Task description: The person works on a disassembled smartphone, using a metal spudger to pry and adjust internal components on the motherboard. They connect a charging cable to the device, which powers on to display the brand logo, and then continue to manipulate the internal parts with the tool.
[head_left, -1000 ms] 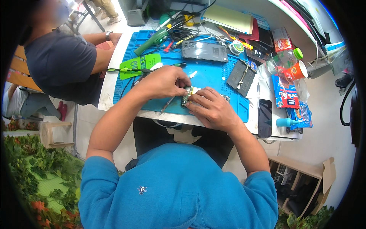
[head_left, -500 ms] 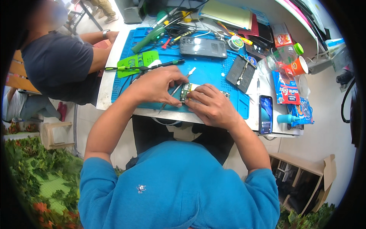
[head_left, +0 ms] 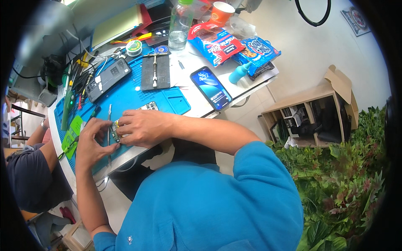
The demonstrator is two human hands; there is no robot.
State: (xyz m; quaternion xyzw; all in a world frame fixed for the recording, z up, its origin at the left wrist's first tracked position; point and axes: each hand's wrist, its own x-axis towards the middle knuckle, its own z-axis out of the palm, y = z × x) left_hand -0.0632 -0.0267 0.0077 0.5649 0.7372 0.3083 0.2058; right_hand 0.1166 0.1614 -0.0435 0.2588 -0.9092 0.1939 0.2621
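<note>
At the near edge of the blue mat (head_left: pixel 136 101), the person's right hand (head_left: pixel 144 127) curls over and holds a circuit board (head_left: pixel 116 136); the left hand (head_left: pixel 93 141) (thumb and fingers parted) stands at the board's left end, beside a slim tool (head_left: pixel 110 111).

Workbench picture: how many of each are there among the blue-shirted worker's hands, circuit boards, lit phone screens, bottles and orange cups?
Left hand and right hand: 2
Circuit board, partly covered: 1
Lit phone screen: 1
Clear bottle and small teal bottle: 2
Orange cup: 1
Total: 7
</note>
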